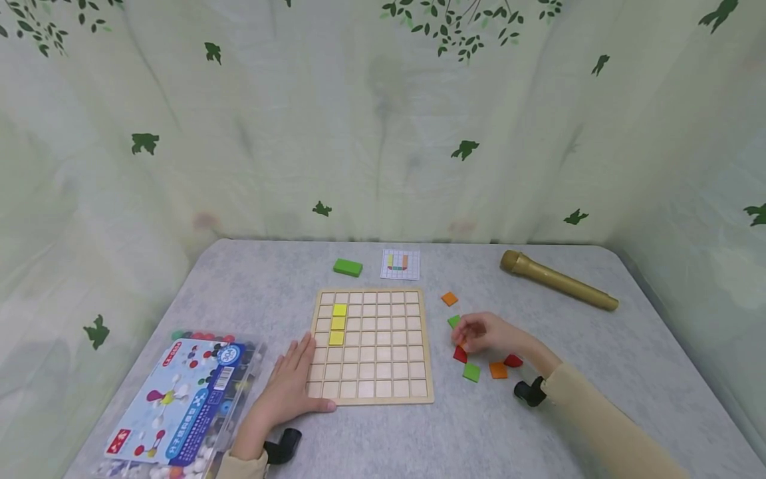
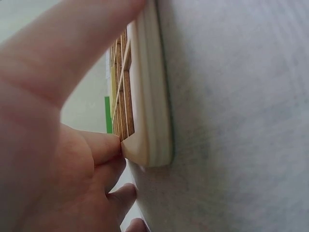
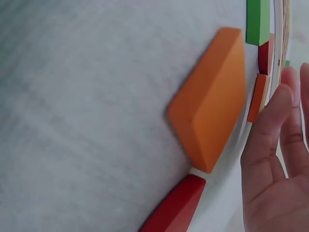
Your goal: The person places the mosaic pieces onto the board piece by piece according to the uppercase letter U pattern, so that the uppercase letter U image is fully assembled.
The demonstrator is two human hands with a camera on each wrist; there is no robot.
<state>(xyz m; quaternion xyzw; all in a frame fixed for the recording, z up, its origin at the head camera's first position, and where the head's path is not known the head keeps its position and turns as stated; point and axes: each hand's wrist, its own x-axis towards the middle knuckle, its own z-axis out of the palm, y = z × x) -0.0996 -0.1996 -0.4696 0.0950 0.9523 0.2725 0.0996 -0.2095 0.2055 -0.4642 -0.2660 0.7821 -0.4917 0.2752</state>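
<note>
A wooden grid board (image 1: 383, 402) lies mid-table, with three yellow square tiles (image 1: 338, 323) stacked in one column near its upper left. My left hand (image 1: 290, 382) rests at the board's lower left corner, fingers extended along the left edge and thumb at the front edge. Over the loose tiles right of the board, my right hand (image 1: 481, 332) hovers with relaxed, bent fingers and no tile visible in them. Its fingertips are close to an orange tile (image 3: 259, 98). Around it lie red (image 1: 460, 354), green (image 1: 471, 372) and orange (image 1: 499, 370) tiles.
Behind the board are a green block (image 1: 348, 267) and a small pattern card (image 1: 400, 265). A gold microphone (image 1: 559, 281) lies at the back right. At the left stands a clear box (image 1: 173, 399) of molecular model parts. A patterned curtain (image 1: 383, 133) hangs behind the table.
</note>
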